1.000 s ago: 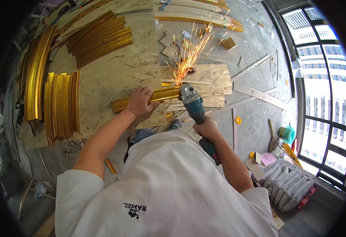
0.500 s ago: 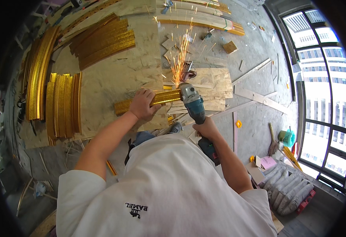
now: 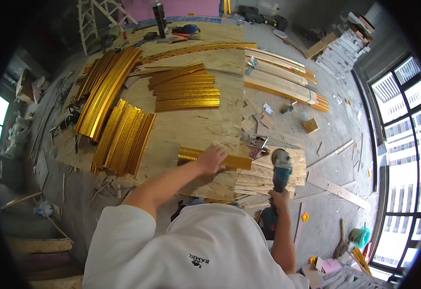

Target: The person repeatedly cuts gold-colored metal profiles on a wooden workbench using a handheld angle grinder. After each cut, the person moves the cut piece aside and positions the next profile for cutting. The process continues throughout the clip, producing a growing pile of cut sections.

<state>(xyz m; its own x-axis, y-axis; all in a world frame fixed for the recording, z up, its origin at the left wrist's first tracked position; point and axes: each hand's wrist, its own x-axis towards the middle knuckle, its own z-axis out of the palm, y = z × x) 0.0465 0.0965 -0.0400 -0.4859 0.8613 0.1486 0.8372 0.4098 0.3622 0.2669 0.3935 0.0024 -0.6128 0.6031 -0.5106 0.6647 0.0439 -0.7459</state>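
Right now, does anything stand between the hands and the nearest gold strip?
Nothing visible: the left hand rests on the gold strip, and the right hand holds the grinder beyond its right end.

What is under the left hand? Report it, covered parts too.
Under the left hand: a gold-coloured trim strip, both ends showing, its right end overhanging the wooden sheet. Hidden: much of the strip's middle, and whatever lies beneath the strip.

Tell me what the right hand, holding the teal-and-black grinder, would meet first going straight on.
Beyond the right hand and its teal-and-black grinder, the first thing in line looks like the small dark object on the grey concrete floor; it probably lies lower, so they might pass above.
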